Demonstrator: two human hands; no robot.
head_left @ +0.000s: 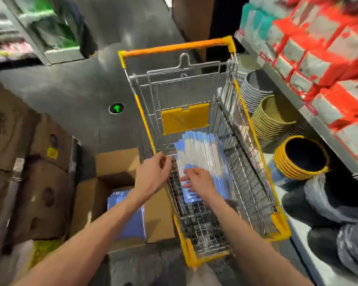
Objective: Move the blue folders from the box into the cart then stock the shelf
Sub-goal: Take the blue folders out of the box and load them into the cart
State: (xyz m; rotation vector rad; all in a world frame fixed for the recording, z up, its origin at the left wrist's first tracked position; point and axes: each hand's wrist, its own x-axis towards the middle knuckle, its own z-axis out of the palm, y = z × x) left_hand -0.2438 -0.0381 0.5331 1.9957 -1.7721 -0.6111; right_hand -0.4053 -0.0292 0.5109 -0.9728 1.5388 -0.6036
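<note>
- How do the arms lie?
- Both bare forearms reach forward to the wire shopping cart (pixel 142 112). The left hand (pixel 153 172) is over its left rim, and the right hand (pixel 196 180) is inside.
- And the blue folders (pixel 198 149)?
- Stacked in the cart, under the right hand. A second stack (pixel 128 219) lies in the cardboard box (pixel 116 162).
- Any grip?
- The right fingers lie nearly straight on the stack. The left fingers curl at its edge, too blurred to tell.

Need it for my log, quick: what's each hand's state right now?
Left hand: fingers curled at the edge of the blue folders; a grip cannot be told.
Right hand: open, fingers resting on the blue folders in the cart.
</note>
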